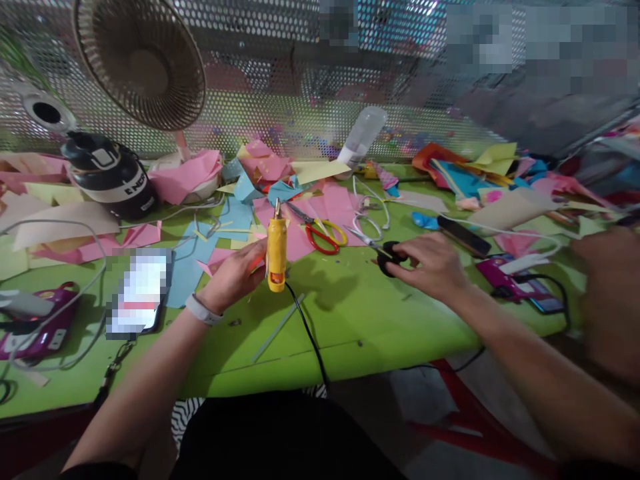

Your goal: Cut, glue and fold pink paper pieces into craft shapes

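My left hand (pixel 235 275) is closed around a yellow glue gun (pixel 277 250), held upright with its nozzle pointing up and its black cord (pixel 306 330) trailing toward the table's near edge. A pink paper piece shows under the fingers. My right hand (pixel 430 267) rests on black-handled scissors (pixel 387 255) lying on the green table (pixel 350 320), fingers curled over the handles, the blades pointing left. Red and yellow scissors (pixel 323 235) lie just behind the glue gun.
Pink, blue and yellow paper scraps (pixel 280 180) cover the back of the table. A fan (pixel 143 63) and a black bottle (pixel 113 175) stand at the left. A phone (pixel 137 293) lies front left. Another person's arm (pixel 607 300) is at the right.
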Motion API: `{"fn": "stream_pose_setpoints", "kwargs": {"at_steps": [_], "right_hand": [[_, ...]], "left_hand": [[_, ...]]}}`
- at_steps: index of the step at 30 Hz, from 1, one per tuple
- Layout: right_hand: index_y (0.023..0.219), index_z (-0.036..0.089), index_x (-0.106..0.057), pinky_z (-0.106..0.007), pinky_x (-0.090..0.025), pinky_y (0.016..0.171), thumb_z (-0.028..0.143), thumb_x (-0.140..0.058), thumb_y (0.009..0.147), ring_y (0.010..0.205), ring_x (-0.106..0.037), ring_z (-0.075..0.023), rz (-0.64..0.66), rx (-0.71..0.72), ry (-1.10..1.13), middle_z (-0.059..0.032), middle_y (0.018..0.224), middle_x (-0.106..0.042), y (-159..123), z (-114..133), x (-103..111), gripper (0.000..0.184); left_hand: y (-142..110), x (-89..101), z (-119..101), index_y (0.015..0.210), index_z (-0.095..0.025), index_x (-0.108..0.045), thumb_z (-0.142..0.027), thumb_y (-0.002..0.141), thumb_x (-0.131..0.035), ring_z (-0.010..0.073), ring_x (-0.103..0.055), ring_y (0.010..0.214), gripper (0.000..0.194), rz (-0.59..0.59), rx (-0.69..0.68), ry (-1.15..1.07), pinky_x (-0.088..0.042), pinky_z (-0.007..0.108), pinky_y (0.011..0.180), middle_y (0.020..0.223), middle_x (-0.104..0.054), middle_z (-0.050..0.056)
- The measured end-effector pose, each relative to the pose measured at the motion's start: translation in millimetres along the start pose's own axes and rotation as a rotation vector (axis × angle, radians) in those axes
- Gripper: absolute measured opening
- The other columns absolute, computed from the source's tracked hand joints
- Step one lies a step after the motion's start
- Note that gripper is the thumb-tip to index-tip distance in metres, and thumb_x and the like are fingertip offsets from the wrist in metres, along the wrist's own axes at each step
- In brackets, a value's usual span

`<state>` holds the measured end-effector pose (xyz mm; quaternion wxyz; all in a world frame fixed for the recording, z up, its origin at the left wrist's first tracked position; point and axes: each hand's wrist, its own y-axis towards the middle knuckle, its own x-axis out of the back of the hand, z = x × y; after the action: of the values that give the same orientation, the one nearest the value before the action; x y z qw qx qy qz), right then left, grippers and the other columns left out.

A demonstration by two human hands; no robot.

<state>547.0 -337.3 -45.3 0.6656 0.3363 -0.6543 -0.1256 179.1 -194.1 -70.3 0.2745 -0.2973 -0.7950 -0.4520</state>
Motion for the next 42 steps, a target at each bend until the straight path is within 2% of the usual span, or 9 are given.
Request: {"fn": "stream_pose_setpoints", "kwargs": {"at_steps": [4,8,16,21,23,26,29,35,42], "right_hand": [[0.082,0.023,-0.073,-0.035,-0.047,0.063,0.046,-0.059,0.082,0.064,-0.069,-0.0237,0.358,-0.413,-0.014,-0.007,0.079,-0.077,-38.1,-16.1,-18.1,0.027],[0.087,0.024,-0.075,-0.032,-0.045,0.057,0.046,-0.062,0.077,0.071,-0.072,-0.0266,0.591,-0.645,-0.016,-0.0065,0.084,-0.078,-45.8,-19.5,-22.1,0.027],[0.109,0.02,-0.075,-0.037,-0.052,0.075,0.053,-0.062,0.077,0.098,-0.07,-0.033,0.711,-0.686,-0.087,-0.0127,0.113,-0.074,-44.6,-28.2,-27.8,0.048],[0.111,0.017,-0.074,-0.035,-0.054,0.072,0.057,-0.07,0.068,0.083,-0.069,-0.0274,0.856,-0.628,0.021,-0.013,0.103,-0.072,-28.8,-37.7,-14.9,0.059],[0.107,0.016,-0.075,-0.036,-0.053,0.068,0.054,-0.069,0.072,0.076,-0.068,-0.026,0.772,-0.585,0.025,-0.0128,0.097,-0.071,-17.2,-25.8,-9.4,0.051],[0.112,0.017,-0.071,-0.038,-0.055,0.072,0.044,-0.059,0.087,0.078,-0.067,-0.0231,0.374,-0.437,0.139,-0.0122,0.103,-0.07,6.0,14.9,-8.9,0.039],[0.135,0.021,-0.057,-0.043,-0.056,0.089,0.029,-0.059,0.089,0.104,-0.066,-0.0259,0.135,-0.172,0.426,-0.0128,0.123,-0.066,33.9,67.0,-19.5,0.046],[0.159,0.03,-0.012,-0.056,-0.035,0.116,0.017,-0.063,0.074,0.144,-0.037,-0.0323,0.169,0.208,0.655,-0.0118,0.159,-0.034,75.7,123.6,-51.1,0.099],[0.152,0.026,-0.025,-0.054,-0.038,0.117,0.028,-0.065,0.077,0.145,-0.036,-0.0319,0.14,0.255,0.831,-0.0122,0.159,-0.035,83.2,132.4,-77.1,0.086]], "left_hand": [[-0.1,-2.7,-1.2,0.128,-0.018,-0.059,-0.014,0.093,-0.053,0.0214,-0.066,0.119,0.036,-0.018,0.02,-0.038,-0.056,0.036,0.102,0.127,-0.069,0.011],[-1.1,-3.8,-0.6,0.12,-0.018,-0.062,-0.015,0.093,-0.052,0.0201,-0.07,0.11,0.029,-0.041,0.011,-0.041,-0.058,0.035,0.097,0.122,-0.071,0.01],[0.5,-3.8,-6.2,0.116,-0.017,-0.065,-0.027,0.092,-0.063,0.0203,-0.073,0.095,0.026,-0.027,0.11,-0.254,-0.061,0.032,0.083,0.109,-0.074,0.01],[2.1,-6.0,-14.1,0.123,-0.016,-0.064,-0.04,0.088,-0.071,0.0236,-0.071,0.105,0.043,-0.062,0.155,-0.368,-0.06,0.036,0.091,0.117,-0.072,0.013],[2.0,-7.5,-15.5,0.12,-0.017,-0.066,-0.042,0.088,-0.071,0.0262,-0.068,0.113,0.042,-0.077,0.107,-0.3,-0.057,0.041,0.098,0.122,-0.07,0.014],[0.9,-10.1,-16.5,0.119,-0.017,-0.066,-0.038,0.088,-0.071,0.0282,-0.062,0.124,0.038,-0.111,0.043,-0.154,-0.052,0.045,0.105,0.131,-0.065,0.016],[-1.4,-11.9,-16.8,0.123,-0.018,-0.062,-0.03,0.09,-0.068,0.0277,-0.064,0.12,0.036,-0.118,0.01,0.004,-0.056,0.045,0.1,0.131,-0.065,0.016],[-3.9,-10.0,-17.1,0.121,-0.017,-0.061,-0.02,0.093,-0.058,0.0269,-0.065,0.12,0.028,-0.104,-0.038,0.144,-0.057,0.044,0.099,0.124,-0.068,0.015],[-2.3,-9.2,-16.9,0.107,-0.016,-0.064,-0.018,0.095,-0.054,0.0246,-0.069,0.113,0.016,-0.122,-0.09,0.178,-0.057,0.041,0.101,0.113,-0.074,0.013]]}}
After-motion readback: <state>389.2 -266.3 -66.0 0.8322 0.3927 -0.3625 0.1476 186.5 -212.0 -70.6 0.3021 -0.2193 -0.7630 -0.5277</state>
